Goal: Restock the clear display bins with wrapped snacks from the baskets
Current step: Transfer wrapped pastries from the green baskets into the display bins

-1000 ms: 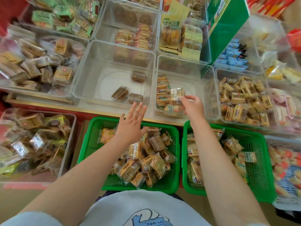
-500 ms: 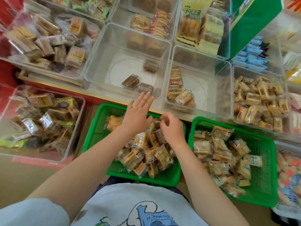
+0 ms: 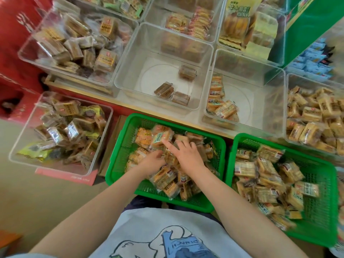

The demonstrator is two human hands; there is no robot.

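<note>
Change since half a second ago: both hands have dropped into the left green basket [image 3: 119,153], the left hand no longer raised flat above it. Floor bin [image 3: 104,138], far left: clear, heaped with mixed brown and yellow-green wrapped snacks. Left green basket: piled with wrapped snacks [image 3: 163,177]. Left hand [image 3: 151,162]: buried fingers-down among those packets; grip cannot be told, fingertips hidden. Right hand [image 3: 187,155]: over the same pile, index finger stretched onto an upper packet [image 3: 159,137], other fingers loosely bent, nothing clasped. Middle display bin [image 3: 130,58], behind the basket: three brown packets on its floor. Next display bin [image 3: 270,101] to the right: a short row of tan packets along its left wall. Right green basket [image 3: 325,220]: filled with tan packets.
</note>
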